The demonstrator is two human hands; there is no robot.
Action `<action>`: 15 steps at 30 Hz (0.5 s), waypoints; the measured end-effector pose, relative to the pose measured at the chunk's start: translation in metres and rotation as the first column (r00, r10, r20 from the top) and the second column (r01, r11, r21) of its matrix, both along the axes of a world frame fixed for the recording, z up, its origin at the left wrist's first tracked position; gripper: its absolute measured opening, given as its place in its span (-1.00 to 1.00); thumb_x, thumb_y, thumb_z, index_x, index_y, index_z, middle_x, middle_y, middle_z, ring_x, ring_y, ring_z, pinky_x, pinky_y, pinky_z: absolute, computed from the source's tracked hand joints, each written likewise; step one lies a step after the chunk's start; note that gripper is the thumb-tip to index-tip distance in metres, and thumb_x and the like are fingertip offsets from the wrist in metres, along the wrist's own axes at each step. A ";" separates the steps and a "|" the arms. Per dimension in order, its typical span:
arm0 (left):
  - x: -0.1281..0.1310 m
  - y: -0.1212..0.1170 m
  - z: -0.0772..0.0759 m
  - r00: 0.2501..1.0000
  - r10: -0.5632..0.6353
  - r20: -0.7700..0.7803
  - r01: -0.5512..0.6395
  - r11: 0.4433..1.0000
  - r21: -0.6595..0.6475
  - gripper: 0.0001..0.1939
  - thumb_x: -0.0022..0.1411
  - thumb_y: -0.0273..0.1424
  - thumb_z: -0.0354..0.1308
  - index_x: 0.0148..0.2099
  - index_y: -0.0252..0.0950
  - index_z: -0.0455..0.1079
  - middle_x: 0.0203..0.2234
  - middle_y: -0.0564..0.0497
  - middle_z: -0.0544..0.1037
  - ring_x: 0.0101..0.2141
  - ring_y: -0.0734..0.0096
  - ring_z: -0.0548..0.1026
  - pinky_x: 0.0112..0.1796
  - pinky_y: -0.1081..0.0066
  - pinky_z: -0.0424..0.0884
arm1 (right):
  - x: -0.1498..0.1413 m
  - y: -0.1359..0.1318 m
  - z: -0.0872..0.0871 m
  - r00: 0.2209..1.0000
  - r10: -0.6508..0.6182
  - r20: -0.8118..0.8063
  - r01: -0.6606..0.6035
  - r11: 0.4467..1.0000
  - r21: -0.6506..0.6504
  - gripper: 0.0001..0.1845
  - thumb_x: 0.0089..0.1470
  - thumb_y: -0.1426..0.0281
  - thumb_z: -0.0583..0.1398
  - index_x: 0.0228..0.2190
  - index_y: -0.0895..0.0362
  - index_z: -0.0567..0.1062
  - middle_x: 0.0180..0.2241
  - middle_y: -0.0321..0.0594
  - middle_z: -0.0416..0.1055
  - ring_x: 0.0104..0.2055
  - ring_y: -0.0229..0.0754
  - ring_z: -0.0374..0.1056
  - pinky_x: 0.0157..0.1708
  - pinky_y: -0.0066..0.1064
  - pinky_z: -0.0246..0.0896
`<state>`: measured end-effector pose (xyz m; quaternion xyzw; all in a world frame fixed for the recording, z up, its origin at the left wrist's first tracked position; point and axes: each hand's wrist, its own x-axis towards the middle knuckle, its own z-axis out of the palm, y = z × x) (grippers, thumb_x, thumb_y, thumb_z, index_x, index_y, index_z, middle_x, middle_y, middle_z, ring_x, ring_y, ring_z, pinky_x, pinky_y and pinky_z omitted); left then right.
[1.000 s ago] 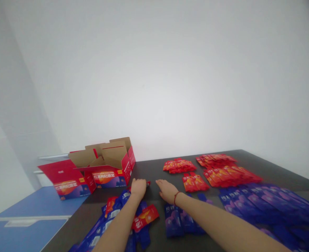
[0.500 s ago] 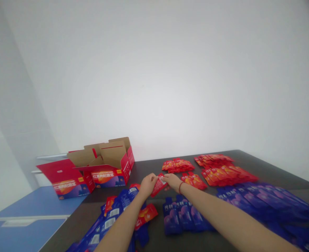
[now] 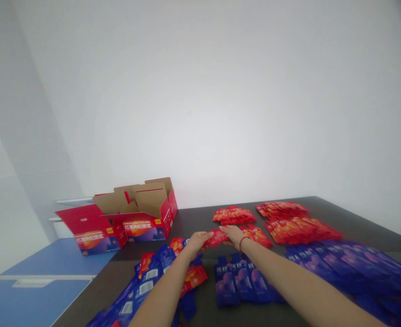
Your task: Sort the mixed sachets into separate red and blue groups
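Observation:
Between my two hands is a red pouch [image 3: 217,238], held above the dark table, its long side running roughly across the view. My left hand [image 3: 198,241] is closed on the pouch's left end. On the right end, the fingers of my right hand [image 3: 233,234] pinch it. Below my left forearm lies a loose heap of blue pouches [image 3: 151,277], barcodes up on several, with a few red pouches [image 3: 194,277] mixed in. Just beyond my right wrist, a short row of red pouches [image 3: 259,235] lies overlapped. Blue pouches [image 3: 226,284] lie in a row under my right forearm.
Open red cartons [image 3: 144,230] with brown insides stand at the back left. More overlapped red pouches [image 3: 235,214] lie at the back, with larger red rows [image 3: 301,228] farther right. A wide spread of blue pouches [image 3: 343,263] covers the right side. Blue drawers [image 3: 40,295] adjoin the table [image 3: 203,313].
The red pouch has turned from a steep slant to nearly level across the view. Both hands have shifted slightly right in the picture, as has the whole scene, and still hold it.

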<state>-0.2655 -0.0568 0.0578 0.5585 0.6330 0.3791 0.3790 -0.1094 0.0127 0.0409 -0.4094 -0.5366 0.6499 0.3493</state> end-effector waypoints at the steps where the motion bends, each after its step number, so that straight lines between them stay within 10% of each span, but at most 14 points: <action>1: 0.000 -0.002 -0.001 0.998 -0.030 0.059 0.032 0.999 -0.036 -0.49 -0.03 0.10 0.11 -0.47 -0.29 0.27 -0.73 0.22 0.23 -0.71 0.64 0.10 -0.62 0.53 0.01 | 0.003 0.001 0.000 1.000 -0.008 -0.015 0.008 1.000 -0.022 -0.83 0.15 0.32 0.10 -0.43 0.14 0.35 -0.54 -0.32 0.41 -0.53 -0.33 0.36 -0.50 -0.51 0.33; 15: -0.010 -0.012 0.001 0.879 -0.147 0.454 0.235 0.961 -0.143 -0.60 -0.18 -0.21 0.38 -0.36 -0.34 0.35 -0.70 0.22 0.29 -0.71 0.73 0.14 -0.60 0.58 0.05 | 0.029 0.001 0.007 0.967 0.183 -0.176 -0.213 0.962 -0.171 -0.83 0.11 0.34 0.18 -0.30 0.21 0.39 -0.41 -0.11 0.52 -0.45 -0.24 0.46 -0.44 -0.43 0.41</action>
